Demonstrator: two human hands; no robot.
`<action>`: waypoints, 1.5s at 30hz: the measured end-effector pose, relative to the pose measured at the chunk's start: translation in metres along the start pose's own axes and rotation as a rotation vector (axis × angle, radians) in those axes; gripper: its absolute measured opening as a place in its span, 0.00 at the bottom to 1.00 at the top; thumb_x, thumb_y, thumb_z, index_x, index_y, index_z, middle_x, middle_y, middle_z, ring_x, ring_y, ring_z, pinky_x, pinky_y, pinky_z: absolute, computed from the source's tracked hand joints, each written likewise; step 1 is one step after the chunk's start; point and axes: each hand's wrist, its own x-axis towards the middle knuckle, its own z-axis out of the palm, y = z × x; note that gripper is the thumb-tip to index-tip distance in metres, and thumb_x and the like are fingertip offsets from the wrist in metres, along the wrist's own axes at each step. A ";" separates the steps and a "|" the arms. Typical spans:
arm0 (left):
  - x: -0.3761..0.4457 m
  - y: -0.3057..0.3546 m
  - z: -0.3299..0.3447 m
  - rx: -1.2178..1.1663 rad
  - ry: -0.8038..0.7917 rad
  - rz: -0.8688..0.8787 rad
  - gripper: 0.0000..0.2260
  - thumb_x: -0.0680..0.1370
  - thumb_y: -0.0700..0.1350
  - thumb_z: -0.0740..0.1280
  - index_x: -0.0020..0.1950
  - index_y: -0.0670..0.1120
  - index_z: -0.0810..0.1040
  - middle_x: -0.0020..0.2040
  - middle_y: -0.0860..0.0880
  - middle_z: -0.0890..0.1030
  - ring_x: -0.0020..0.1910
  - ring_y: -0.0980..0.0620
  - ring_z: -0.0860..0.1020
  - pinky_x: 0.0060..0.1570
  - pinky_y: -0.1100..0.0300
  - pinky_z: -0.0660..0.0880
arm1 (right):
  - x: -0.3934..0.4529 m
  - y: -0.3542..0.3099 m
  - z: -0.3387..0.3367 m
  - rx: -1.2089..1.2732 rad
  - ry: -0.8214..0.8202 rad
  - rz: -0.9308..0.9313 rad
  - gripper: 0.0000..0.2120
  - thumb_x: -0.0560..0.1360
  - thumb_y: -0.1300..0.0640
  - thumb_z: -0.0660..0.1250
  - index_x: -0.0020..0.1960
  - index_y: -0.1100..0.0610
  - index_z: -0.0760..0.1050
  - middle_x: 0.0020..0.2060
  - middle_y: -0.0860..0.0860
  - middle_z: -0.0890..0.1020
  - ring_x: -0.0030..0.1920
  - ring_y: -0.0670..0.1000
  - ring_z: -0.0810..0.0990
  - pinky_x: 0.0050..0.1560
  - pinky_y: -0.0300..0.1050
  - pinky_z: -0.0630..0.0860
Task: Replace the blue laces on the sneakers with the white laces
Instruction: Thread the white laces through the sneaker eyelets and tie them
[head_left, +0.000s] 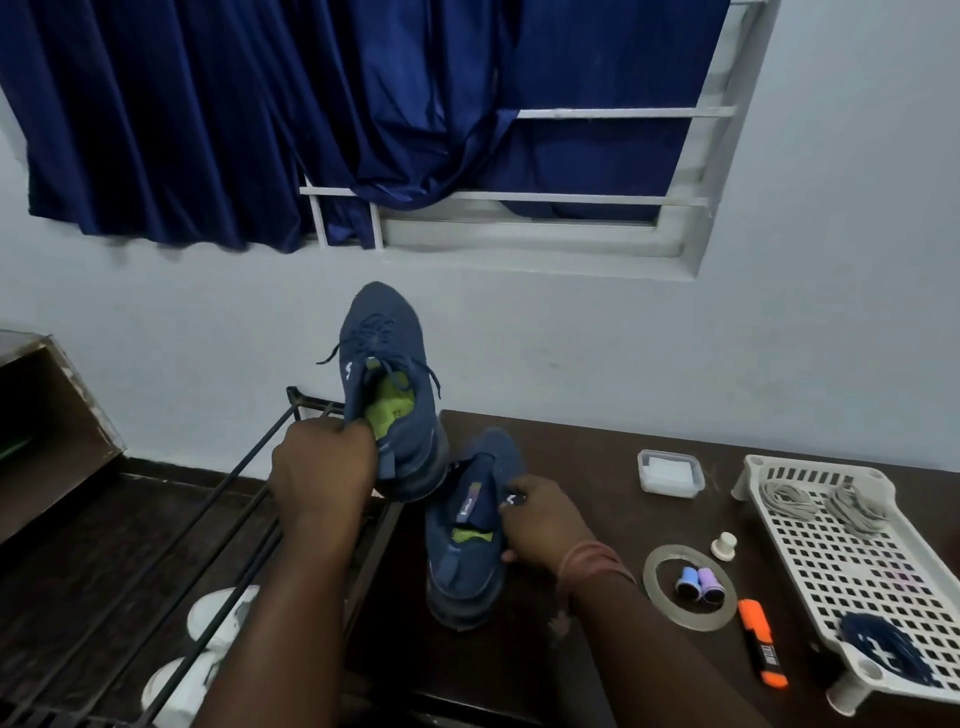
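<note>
My left hand (319, 467) grips the heel of a blue sneaker (387, 358) with blue laces and a green insole, holding it up in the air, toe pointing away. My right hand (540, 519) grips the side of the second blue sneaker (467, 566), which stands on the dark table (597, 431). Two bundles of pale laces (821, 501) lie in the white perforated basket (852, 566) at the right. A dark blue lace bundle (878, 644) lies at that basket's near end.
On the table sit a small lidded plastic box (670, 470), a tape roll (688, 584) ringing two small thread spools, a white knob (723, 544) and an orange marker (761, 642). A black metal shoe rack (249, 499) with white shoes (208, 654) stands at left.
</note>
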 end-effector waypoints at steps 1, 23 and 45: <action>-0.004 0.004 0.001 -0.026 -0.014 0.014 0.10 0.75 0.43 0.63 0.40 0.39 0.80 0.41 0.36 0.79 0.43 0.34 0.77 0.41 0.52 0.71 | -0.001 -0.003 -0.002 0.009 0.045 -0.041 0.10 0.77 0.51 0.62 0.50 0.54 0.79 0.50 0.56 0.83 0.43 0.57 0.85 0.47 0.56 0.83; -0.065 -0.004 0.088 0.590 -0.792 0.255 0.37 0.79 0.56 0.65 0.82 0.54 0.46 0.76 0.33 0.30 0.76 0.30 0.56 0.74 0.40 0.59 | -0.048 0.059 -0.073 -0.271 0.013 0.212 0.10 0.74 0.62 0.62 0.52 0.63 0.78 0.47 0.60 0.82 0.48 0.58 0.81 0.37 0.40 0.68; -0.097 0.050 0.104 -0.021 -0.850 0.617 0.08 0.74 0.47 0.74 0.41 0.43 0.84 0.38 0.46 0.83 0.35 0.58 0.77 0.41 0.51 0.76 | -0.070 0.010 -0.132 0.116 0.009 -0.207 0.17 0.81 0.52 0.61 0.44 0.65 0.77 0.34 0.60 0.81 0.33 0.55 0.78 0.36 0.46 0.76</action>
